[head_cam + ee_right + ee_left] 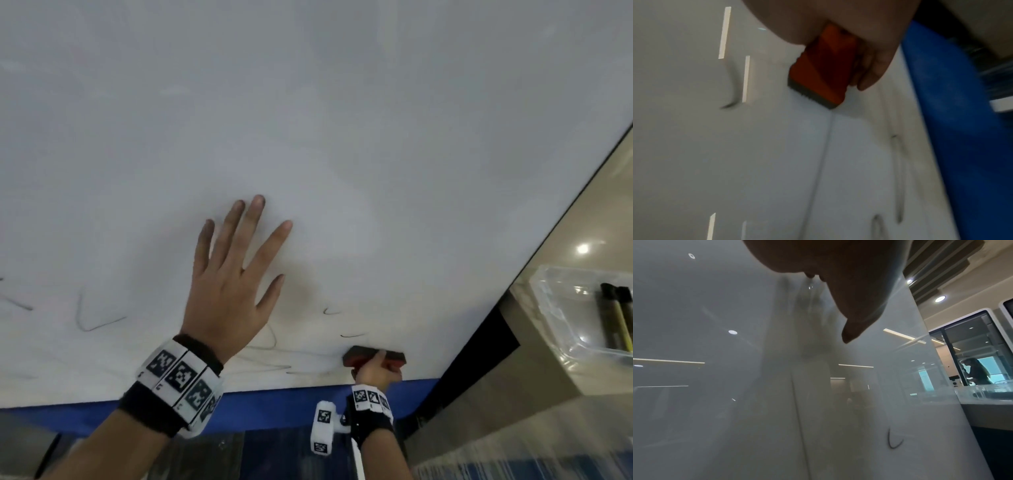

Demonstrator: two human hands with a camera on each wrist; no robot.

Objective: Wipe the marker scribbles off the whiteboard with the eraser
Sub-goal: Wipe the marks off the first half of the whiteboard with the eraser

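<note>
The whiteboard [715,402] is smooth and glossy (ceiling lights mirror in it). The eraser [824,65] has a smooth orange plastic back over dark matt felt. A clear glossy plastic tray [565,308] sits beside it.

Two bare forearms reach into the head view, with no sleeves on them. The left hand [226,291] has a broad black elastic wristband [150,407] on the forearm and a narrower black band nearer the hand. Between them a ring of white blocks [181,380] wraps the wrist, each block printed with a square black-and-white coded marker and a small letter below it. The right hand [376,373] wears the same set: a black band [373,425] and a ring of white marker blocks [371,397]. From its left side a white bracket [323,428] juts out, carrying two more coded markers, and a thin white strip [358,459] runs along the forearm.
</note>
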